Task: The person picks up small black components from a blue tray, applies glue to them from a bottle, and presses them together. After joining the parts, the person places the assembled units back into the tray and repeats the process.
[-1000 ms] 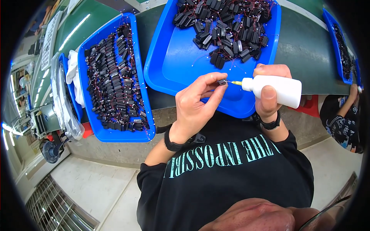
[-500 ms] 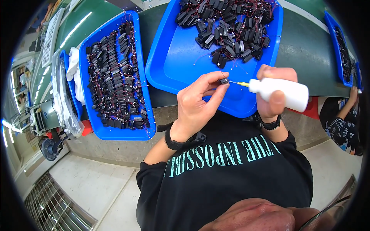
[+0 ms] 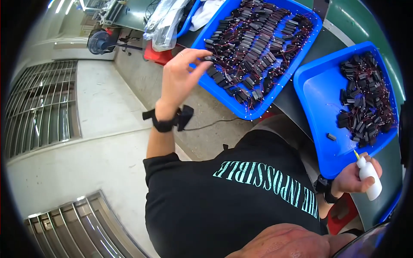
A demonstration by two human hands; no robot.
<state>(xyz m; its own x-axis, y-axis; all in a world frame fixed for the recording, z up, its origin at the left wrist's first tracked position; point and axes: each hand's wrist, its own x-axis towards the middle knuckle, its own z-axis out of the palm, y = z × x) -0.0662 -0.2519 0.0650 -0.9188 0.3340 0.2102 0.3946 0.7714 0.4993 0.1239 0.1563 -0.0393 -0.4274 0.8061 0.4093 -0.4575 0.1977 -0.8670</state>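
Over the near-left edge of one blue tray [image 3: 254,115], my left hand [image 3: 178,77] pinches a small black block [image 3: 208,58] between thumb and fingertips. That tray holds rows of similar black blocks [image 3: 247,41] with thin red wires and white ends. At the right, my right hand [image 3: 349,178] is wrapped round a white squeeze bottle [image 3: 371,179] with a yellow-based needle tip pointing up and away. The needle is over the near end of a second blue tray [image 3: 319,96], which holds a loose heap of black blocks [image 3: 368,99]. One black block [image 3: 331,136] lies apart from that heap.
Clear plastic bags [image 3: 165,26] and a white cloth [image 3: 206,15] lie left of the first tray. A red stool [image 3: 155,55] and a fan [image 3: 100,41] stand beyond on the left. A dark cable [image 3: 215,123] crosses the floor.
My view has swung left. My left hand has carried the block away from the needle tip to the left tray's edge. My right hand still grips the bottle, now apart from the left.
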